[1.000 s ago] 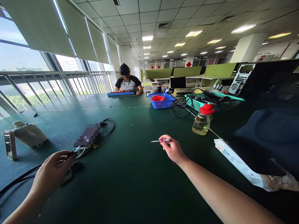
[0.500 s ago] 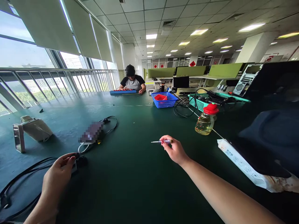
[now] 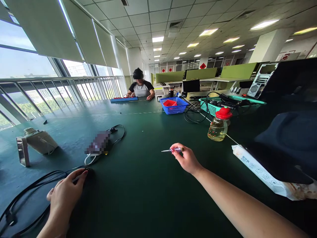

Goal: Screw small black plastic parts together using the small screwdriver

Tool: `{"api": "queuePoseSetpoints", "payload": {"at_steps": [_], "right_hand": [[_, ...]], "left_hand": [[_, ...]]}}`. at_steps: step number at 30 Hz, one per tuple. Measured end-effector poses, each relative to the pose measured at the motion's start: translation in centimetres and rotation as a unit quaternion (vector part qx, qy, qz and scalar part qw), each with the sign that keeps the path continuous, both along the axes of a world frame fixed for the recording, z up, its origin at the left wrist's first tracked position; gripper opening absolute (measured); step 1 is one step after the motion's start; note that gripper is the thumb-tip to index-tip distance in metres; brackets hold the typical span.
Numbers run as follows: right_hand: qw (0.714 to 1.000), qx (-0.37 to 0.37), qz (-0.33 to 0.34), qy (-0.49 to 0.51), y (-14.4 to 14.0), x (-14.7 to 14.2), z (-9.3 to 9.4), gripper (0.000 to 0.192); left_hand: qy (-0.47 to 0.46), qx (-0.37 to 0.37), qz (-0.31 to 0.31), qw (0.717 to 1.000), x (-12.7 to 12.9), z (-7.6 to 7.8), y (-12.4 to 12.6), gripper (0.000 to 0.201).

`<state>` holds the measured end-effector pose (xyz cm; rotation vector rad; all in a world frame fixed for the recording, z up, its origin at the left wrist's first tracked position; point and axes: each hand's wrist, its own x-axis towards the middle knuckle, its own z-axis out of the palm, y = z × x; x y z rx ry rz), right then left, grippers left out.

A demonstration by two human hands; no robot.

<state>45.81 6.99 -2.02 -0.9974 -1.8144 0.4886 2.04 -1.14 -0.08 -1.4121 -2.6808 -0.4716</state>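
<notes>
My right hand [image 3: 185, 159] is closed around a small screwdriver [image 3: 178, 149] with a clear purplish handle. Its thin metal shaft points left, above the green tabletop [image 3: 138, 191]. At the lower left, my left hand [image 3: 67, 189] pinches the dark end of a black cable, which looks like a plug [image 3: 90, 172]; the fingers partly hide it. Loops of black cable [image 3: 27, 190] lie left of that hand. Just beyond it is a blurred-out flat device [image 3: 98, 142] with a white cord and a thin black lead.
At the left stand a beige case [image 3: 42, 141] and an upright framed object [image 3: 22, 152]. A red-lidded bottle [image 3: 218, 127], blue basket [image 3: 174, 107] and green basket of cables [image 3: 210, 107] are at the right. A white packet [image 3: 257, 170] lies nearer. A person [image 3: 140, 87] sits opposite with a blue tray [image 3: 123, 99].
My left hand has moved right and slightly toward me, lower against the table, with the black plug at its fingertips. My right hand keeps hold of the screwdriver, almost still. The person's blue tray has shifted left.
</notes>
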Motion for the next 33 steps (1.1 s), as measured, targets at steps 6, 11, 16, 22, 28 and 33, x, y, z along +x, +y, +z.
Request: {"api": "queuePoseSetpoints", "payload": {"at_steps": [6, 11, 16, 22, 28, 33], "right_hand": [[1.000, -0.008, 0.011, 0.007, -0.1, 0.1, 0.2, 0.021], [1.000, -0.011, 0.014, 0.004, -0.1, 0.1, -0.1, 0.020], [1.000, -0.012, 0.018, -0.005, -0.1, 0.1, -0.2, 0.021], [1.000, -0.008, 0.015, -0.003, -0.2, 0.0, 0.1, 0.021], [1.000, -0.012, 0.019, -0.001, -0.3, -0.1, 0.3, 0.024], [1.000, -0.003, 0.015, -0.005, -0.3, -0.1, 0.1, 0.023]], "left_hand": [[0.007, -0.013, -0.006, 1.000, 0.7, 0.4, -0.2, 0.058], [0.028, -0.014, 0.004, 0.999, 0.8, 0.0, -0.1, 0.055], [0.052, -0.016, 0.002, 0.999, 1.3, 0.2, -0.3, 0.053], [0.051, -0.024, -0.009, 0.998, 1.7, 0.6, -0.6, 0.054], [0.043, -0.001, -0.026, 0.999, 1.2, -0.4, -0.2, 0.058], [0.050, -0.031, -0.052, 0.997, 0.9, -1.6, 0.3, 0.080]]}}
